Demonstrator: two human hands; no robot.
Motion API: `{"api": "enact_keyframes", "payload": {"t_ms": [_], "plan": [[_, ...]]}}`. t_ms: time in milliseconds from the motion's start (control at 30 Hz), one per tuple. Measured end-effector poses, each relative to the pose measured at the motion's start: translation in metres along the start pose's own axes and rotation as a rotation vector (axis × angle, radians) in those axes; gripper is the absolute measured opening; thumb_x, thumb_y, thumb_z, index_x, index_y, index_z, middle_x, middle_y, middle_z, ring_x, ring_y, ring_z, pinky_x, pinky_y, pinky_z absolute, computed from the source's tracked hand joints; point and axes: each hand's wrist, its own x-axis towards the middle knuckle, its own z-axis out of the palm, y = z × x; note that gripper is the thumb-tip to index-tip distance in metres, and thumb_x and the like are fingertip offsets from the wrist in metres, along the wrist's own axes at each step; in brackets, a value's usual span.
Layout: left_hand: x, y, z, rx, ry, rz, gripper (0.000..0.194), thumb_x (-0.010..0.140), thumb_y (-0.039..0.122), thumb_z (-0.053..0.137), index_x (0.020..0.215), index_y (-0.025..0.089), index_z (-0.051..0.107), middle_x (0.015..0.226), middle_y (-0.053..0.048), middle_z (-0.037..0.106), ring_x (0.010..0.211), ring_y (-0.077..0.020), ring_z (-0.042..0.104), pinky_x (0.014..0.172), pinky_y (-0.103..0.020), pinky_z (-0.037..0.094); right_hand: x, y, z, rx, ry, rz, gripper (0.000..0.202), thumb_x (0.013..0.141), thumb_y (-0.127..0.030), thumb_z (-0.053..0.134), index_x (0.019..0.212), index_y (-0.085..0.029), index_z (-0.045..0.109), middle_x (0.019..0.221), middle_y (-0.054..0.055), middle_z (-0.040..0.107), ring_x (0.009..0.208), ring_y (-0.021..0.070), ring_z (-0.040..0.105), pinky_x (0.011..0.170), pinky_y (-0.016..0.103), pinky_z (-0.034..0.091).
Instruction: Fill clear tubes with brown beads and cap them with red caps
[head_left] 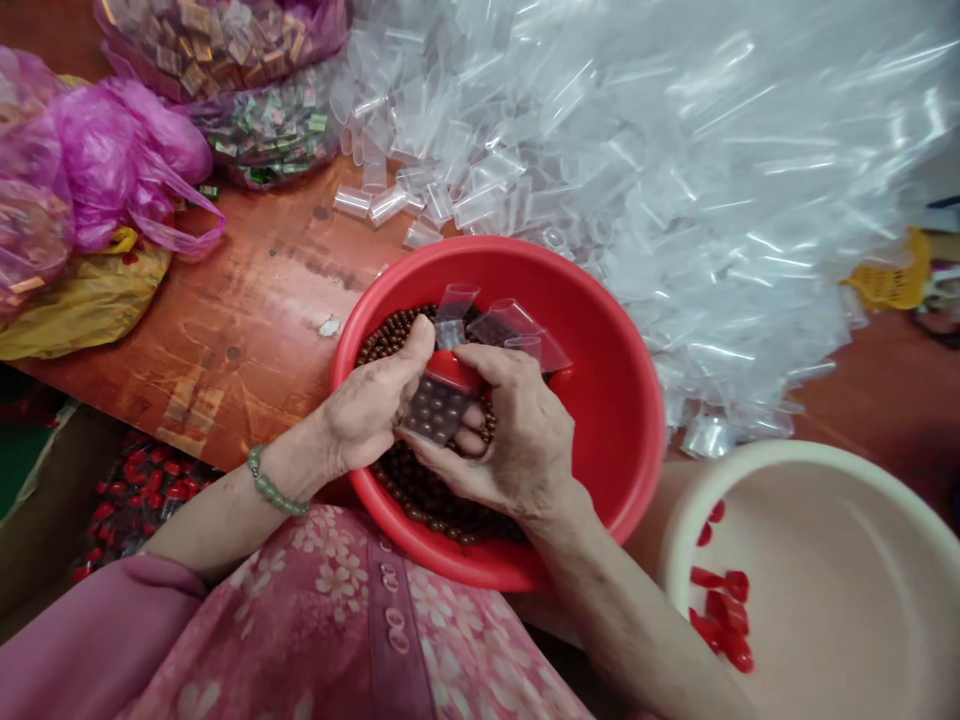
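Note:
Over a red basin [615,400], both hands are around a clear container [435,408] filled with brown balls and topped by a red cap [454,370]. My right hand [517,430] grips the container and cap from the right, its thumb and fingers wrapped round them. At the container's left side is my left hand [375,400], thumb raised and the other fingers mostly hidden behind it. Loose brown balls [420,495] lie in the left part of the basin. Empty clear tubes [510,325] rest on them beyond the hands.
A large heap of clear plastic tubes [600,150] covers the back and right. White tub [679,540] at lower right holds red caps [726,612]. Pink bags [124,150] and a yellow bag [97,305] sit at left. Red-capped pieces [142,490] lie below the table's left edge.

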Motion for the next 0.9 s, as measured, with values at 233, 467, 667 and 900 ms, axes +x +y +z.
{"api": "enact_keyframes", "payload": {"t_ms": [233, 467, 667, 900], "plan": [[0.003, -0.002, 0.008, 0.02, 0.062, -0.022, 0.054, 0.094, 0.059, 0.037, 0.069, 0.016, 0.059, 0.05, -0.002, 0.057, 0.044, -0.0128, 0.054, 0.05, -0.026, 0.047, -0.002, 0.0, 0.002, -0.037, 0.054, -0.047, 0.064, 0.072, -0.039, 0.072, 0.128, -0.019, 0.047, 0.102, 0.012, 0.069, 0.09, 0.0294, 0.068, 0.078, 0.044, 0.054], [-0.005, -0.014, 0.005, 0.642, 0.53, 0.485, 0.021, 0.087, 0.031, 0.044, 0.072, 0.021, 0.055, 0.071, 0.0, 0.061, 0.074, -0.0157, 0.058, 0.075, -0.028, 0.05, 0.001, -0.014, 0.006, -0.035, 0.051, -0.123, 0.064, 0.08, -0.028, 0.064, 0.137, -0.013, 0.039, 0.107, 0.018, 0.068, 0.098, 0.029, 0.065, 0.083, 0.044, 0.052], [-0.088, -0.008, -0.017, 1.146, 0.186, 0.354, 0.04, 0.094, 0.034, 0.033, 0.081, 0.021, 0.069, 0.076, -0.004, 0.07, 0.081, -0.0209, 0.063, 0.084, -0.032, 0.05, -0.013, -0.017, -0.008, 0.086, -0.175, -0.246, 0.058, 0.091, -0.026, 0.056, 0.144, -0.014, 0.033, 0.125, 0.021, 0.062, 0.116, 0.0275, 0.06, 0.089, 0.043, 0.053], [-0.179, -0.009, -0.076, 1.261, 0.56, -0.134, 0.047, 0.084, 0.061, 0.047, 0.09, 0.025, 0.077, 0.098, -0.004, 0.076, 0.097, -0.0296, 0.065, 0.088, -0.033, 0.051, -0.013, 0.063, -0.012, -0.054, -0.487, 0.311, 0.025, 0.092, -0.026, 0.054, 0.114, -0.016, 0.062, 0.112, 0.015, 0.067, 0.104, 0.0266, 0.065, 0.093, 0.042, 0.052]]}}
